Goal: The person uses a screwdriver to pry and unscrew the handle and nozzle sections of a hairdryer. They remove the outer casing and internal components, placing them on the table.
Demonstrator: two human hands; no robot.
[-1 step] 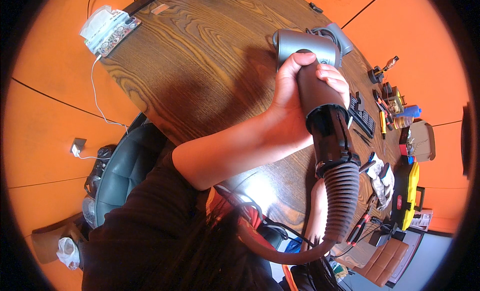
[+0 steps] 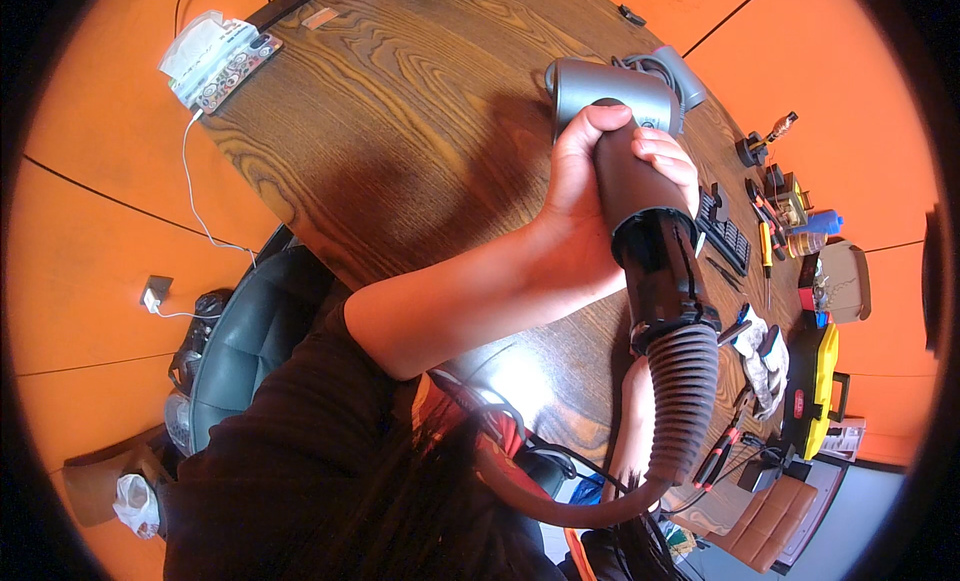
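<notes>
My left hand point(image 2: 575, 186) is wrapped round the handle of a grey hair dryer point(image 2: 640, 186), thumb on one side and fingers on the other. The silver-grey barrel point(image 2: 590, 86) points away at the far end. A glossy black collar point(image 2: 662, 271) and a ribbed cord sleeve point(image 2: 685, 401) extend toward me, and the cord curves down to the left. Behind the sleeve, part of my right forearm point(image 2: 636, 406) shows; the dryer hides that hand, so its fingers cannot be seen.
A patterned phone point(image 2: 240, 73) on a charging cable lies at the table's far left. Along the right edge are a black keypad point(image 2: 725, 231), a yellow screwdriver point(image 2: 766, 246), gloves point(image 2: 765, 361), an open cardboard box point(image 2: 848, 281) and a yellow-black toolbox point(image 2: 820, 391). A dark chair point(image 2: 235, 351) stands left.
</notes>
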